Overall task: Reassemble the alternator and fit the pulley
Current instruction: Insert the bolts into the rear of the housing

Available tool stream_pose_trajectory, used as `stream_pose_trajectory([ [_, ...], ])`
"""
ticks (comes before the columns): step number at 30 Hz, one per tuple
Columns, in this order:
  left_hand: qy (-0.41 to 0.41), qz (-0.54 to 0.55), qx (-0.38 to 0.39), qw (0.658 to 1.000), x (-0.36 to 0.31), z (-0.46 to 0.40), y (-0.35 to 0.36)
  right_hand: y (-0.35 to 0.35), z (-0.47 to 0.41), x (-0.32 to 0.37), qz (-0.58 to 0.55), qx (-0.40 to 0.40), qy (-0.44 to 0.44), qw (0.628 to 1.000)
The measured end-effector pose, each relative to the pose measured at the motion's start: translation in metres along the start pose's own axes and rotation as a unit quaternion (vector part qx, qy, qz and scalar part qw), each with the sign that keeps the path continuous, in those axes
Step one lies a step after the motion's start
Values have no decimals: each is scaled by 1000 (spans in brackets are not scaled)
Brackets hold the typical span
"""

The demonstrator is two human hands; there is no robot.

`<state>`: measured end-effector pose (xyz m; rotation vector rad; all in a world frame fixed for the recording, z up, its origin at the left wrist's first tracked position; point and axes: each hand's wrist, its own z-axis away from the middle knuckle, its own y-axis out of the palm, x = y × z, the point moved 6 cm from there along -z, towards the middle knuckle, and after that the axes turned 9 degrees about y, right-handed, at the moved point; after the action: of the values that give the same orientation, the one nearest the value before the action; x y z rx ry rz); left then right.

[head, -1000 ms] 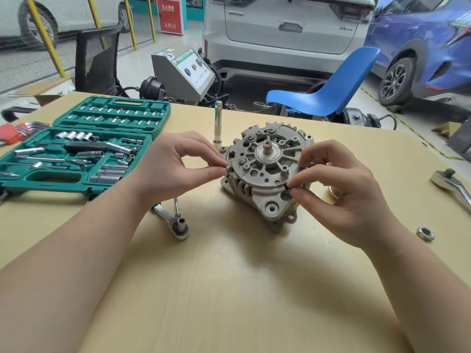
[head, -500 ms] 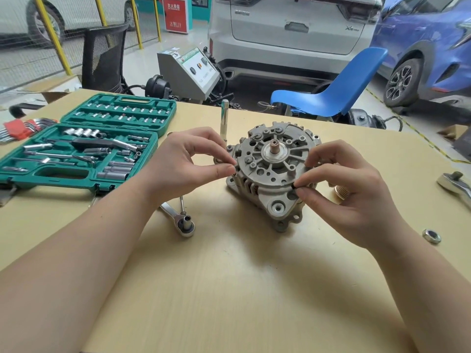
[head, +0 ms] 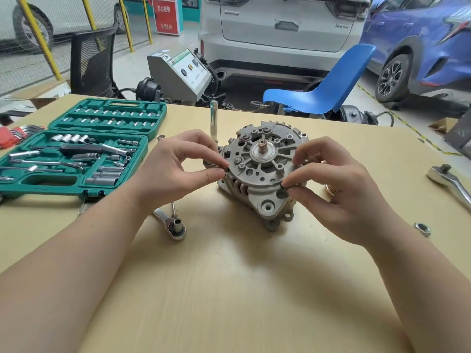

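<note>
Both forearms reach in from the near edge of the bench (head: pixel 242 289) and meet at the alternator (head: pixel 262 171), which stands at mid-bench, nearer the far edge, its finned end face and short central shaft (head: pixel 261 146) turned up towards the camera. The left hand (head: pixel 175 169) is at the housing's left flank, thumb and forefinger closed in a pinch on a small dark part at the rim; the other fingers are curled above it. The right hand (head: pixel 336 189) is at the lower right of the housing, thumb and forefinger likewise pinching a small dark part against the casing. What either part is cannot be made out; both are mostly covered by the fingertips. Legible writing is scarce: a red sign (head: pixel 165 14) beyond the bench carries characters and the figures "119"; the badge on the white car (head: pixel 280 29) is too blurred to read. A green socket case (head: pixel 84 149) lies open towards the left edge, a ratchet (head: pixel 173 224) lies partly under the left wrist, a second ratchet (head: pixel 451 182) is cut off at the right edge, and a loose nut (head: pixel 422 229) sits near it. A coppery round item (head: pixel 331 191) behind the right hand is largely hidden.
</note>
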<state>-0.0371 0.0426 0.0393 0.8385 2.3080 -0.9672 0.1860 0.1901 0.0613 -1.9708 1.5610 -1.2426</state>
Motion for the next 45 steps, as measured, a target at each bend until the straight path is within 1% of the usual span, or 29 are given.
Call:
stream_pose_trajectory([
  [6,-17,5,-33,999,1,-1,0,-1,-1,1,-9,-4,14,1000],
  [8,-20,13,-37,999,2,-1,0,-12,-3,-4,-37,-27,29,999],
  [9,-18,13,-36,999,3,-2,0,-23,-3,-11,-60,-61,48,995],
  [11,-10,6,-26,1000,4,-1,1,-53,-2,-33,-100,-164,109,975],
  [12,-6,8,-18,1000,4,-1,2,-67,1,-46,-94,-214,145,961],
  [13,-2,13,-10,1000,4,-1,4,-78,5,-61,-64,-250,185,948],
  [14,1,17,-3,1000,3,0,5,-86,8,-75,-21,-263,228,937],
  [15,1,20,1,1000,3,0,6,-89,10,-90,25,-247,274,929],
  [16,0,21,3,1000,4,0,6,-88,11,-104,67,-204,323,922],
  [19,-16,38,-17,999,7,0,5,-71,21,-138,150,-19,450,880],
  [20,-22,44,-30,998,8,0,4,-65,25,-143,160,25,469,868],
  [21,-28,47,-44,998,10,1,3,-59,27,-146,159,50,476,864],
  [22,-34,47,-53,997,12,1,4,-56,27,-147,154,57,477,863],
  [25,-63,46,-50,996,19,3,12,-49,26,-143,136,54,474,868],
  [29,-108,43,7,993,24,6,37,-36,27,-137,149,63,456,875],
  [30,-118,41,8,992,24,6,41,-37,26,-136,141,57,455,877],
  [31,-124,38,3,992,25,6,43,-40,26,-136,110,39,461,880],
  [32,-128,37,-5,991,26,6,43,-46,25,-137,57,7,472,880],
  [33,-130,37,-9,991,27,6,42,-55,25,-138,-4,-43,483,874],
  [35,-132,30,-12,991,29,7,39,-77,29,-144,-88,-175,496,846],
  [37,-139,33,-12,990,32,8,37,-96,36,-152,-114,-287,491,815],
  [38,-142,45,-15,989,33,8,37,-103,41,-154,-107,-320,490,804],
  [39,-143,56,-18,988,33,8,36,-108,44,-157,-88,-335,493,798],
  [40,-143,61,-22,988,33,8,36,-110,47,-161,-62,-332,499,798],
  [41,-144,65,-25,987,32,7,34,-108,48,-165,-32,-313,508,802],
  [43,-145,86,-41,985,33,6,31,-99,49,-173,29,-249,536,806],
  [45,-142,112,-70,981,33,5,28,-90,50,-179,64,-202,558,802],
])
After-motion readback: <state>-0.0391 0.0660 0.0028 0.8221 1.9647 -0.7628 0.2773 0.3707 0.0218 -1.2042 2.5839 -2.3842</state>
